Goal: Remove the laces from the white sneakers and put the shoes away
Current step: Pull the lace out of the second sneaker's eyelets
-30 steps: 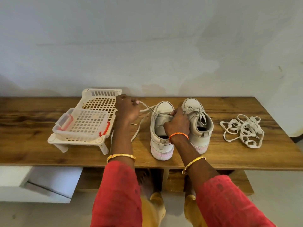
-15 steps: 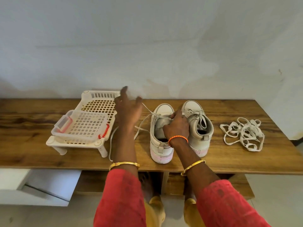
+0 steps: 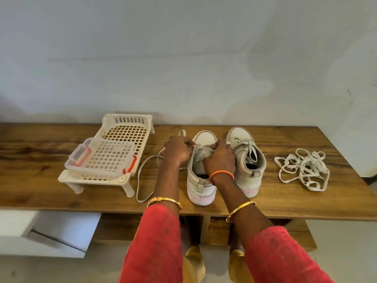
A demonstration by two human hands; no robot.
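Two white sneakers stand side by side on the wooden table (image 3: 285,203), heels toward me. On the left sneaker (image 3: 201,185) my left hand (image 3: 178,150) pinches the lace at the left eyelets. My right hand (image 3: 221,160) grips the same shoe's tongue and upper from the right. A long loose stretch of this lace (image 3: 140,180) trails left across the table toward its front edge. The right sneaker (image 3: 247,160) is still laced, its ends hanging into the opening.
A white plastic rack (image 3: 130,123) with a clear, red-clipped basket (image 3: 102,158) on top stands at the left. A heap of loose white laces (image 3: 302,168) lies at the right. The wall rises right behind the table; a lower shelf and my feet show below.
My left hand, raised with fingers spread half a second ago, has come down onto the left sneaker's eyelets. More lace now lies slack on the table. My right hand stays on the shoe.
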